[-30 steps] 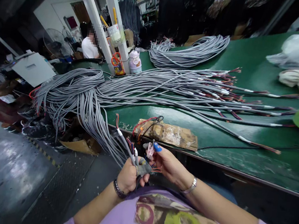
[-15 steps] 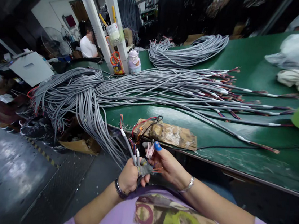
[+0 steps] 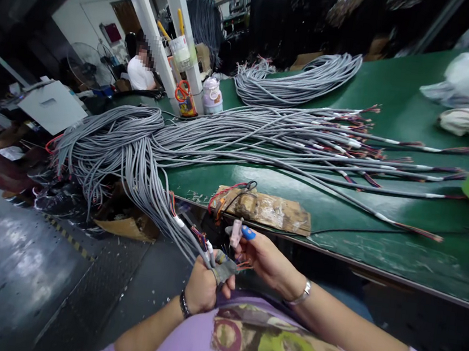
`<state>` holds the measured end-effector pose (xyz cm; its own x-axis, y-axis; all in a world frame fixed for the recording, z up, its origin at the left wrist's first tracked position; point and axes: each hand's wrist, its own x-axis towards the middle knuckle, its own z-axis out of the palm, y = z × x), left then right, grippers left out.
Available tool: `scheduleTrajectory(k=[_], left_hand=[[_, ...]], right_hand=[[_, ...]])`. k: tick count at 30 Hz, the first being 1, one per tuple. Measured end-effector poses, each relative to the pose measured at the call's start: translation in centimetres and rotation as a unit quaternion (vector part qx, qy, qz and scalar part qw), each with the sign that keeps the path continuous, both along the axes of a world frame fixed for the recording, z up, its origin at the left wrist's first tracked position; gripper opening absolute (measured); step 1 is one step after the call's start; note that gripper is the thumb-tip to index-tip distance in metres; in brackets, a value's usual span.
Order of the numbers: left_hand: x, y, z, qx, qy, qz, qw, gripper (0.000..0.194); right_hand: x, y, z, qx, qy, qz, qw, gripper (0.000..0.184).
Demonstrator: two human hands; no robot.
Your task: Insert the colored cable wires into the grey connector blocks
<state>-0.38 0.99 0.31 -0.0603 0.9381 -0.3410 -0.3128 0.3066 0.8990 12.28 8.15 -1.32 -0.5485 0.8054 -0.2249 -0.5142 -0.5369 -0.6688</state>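
Observation:
My left hand [image 3: 202, 286] is wrapped round the ends of grey cables [image 3: 204, 256], a worn grey cover on its thumb. Thin coloured wires [image 3: 200, 236] fan out above the fist, and orange wire ends [image 3: 244, 266] stick out at its right. Just to the right, my right hand [image 3: 265, 262] has its fingers closed on a small pink clip-like piece [image 3: 236, 234]; its exact kind is unclear. A blue cover sits on the right thumb. The two hands are close together in front of the table's edge.
A long bundle of grey cables [image 3: 239, 136] lies across the green table [image 3: 396, 252], its left part hanging over the edge. Near the hands is a worn wooden block [image 3: 283, 214] with wires. A coiled cable bundle [image 3: 292, 86] and a purple bottle [image 3: 212, 96] stand farther back.
One cable end that stood up from my left fist now leans left, toward the hanging bundle. The pink piece has turned a little in my right hand.

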Motion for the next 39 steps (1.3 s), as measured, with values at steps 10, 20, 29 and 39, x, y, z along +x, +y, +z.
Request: scheduleTrajectory(k=[10,20,29,39], left_hand=[[0.4,0.9,-0.1,-0.007,-0.016,-0.001,1.000,0.033],[0.8,1.3,0.0,-0.033,-0.004,-0.013,0.999,0.035],[-0.1,0.1,-0.3,-0.012,-0.022,0.018,1.000,0.035],[0.2,-0.4,-0.7,0.034,-0.031,0.087,0.995,0.037]], right_hand=[[0.1,0.3,0.1,0.000,-0.004,0.012,1.000,0.039],[-0.5,0.6,-0.3,-0.050,0.020,-0.014,0.998,0.032],[0.1,0.3,-0.2,-0.063,0.058,0.048,0.995,0.039],[0.3,0.2,0.2,-0.022,0.022,0.022,0.999,0.031]])
